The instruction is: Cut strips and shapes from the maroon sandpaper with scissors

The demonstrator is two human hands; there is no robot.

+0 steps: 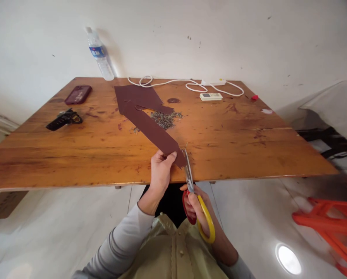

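My left hand (pixel 162 168) pinches the near end of a long dark red strip (pixel 154 131), thumb on top, over the table's front edge. The strip slants away to the back left, where it meets a larger dark red sheet (pixel 138 96). My right hand (pixel 201 205) is closed round the red and yellow handles of the scissors (pixel 189 182). The scissor blades point away from me, slightly parted, at the right edge of the strip's near end. A pile of thin dark clippings (pixel 165 120) lies on the table beside the strip.
On the wooden table (pixel 243 143) are a dark red phone (pixel 78 95), a black strap-like item (pixel 64 119), a plastic bottle (pixel 100 54), a white cable (pixel 170 81) and a pale remote (pixel 210 96). An orange stool (pixel 330 221) stands at the right on the floor.
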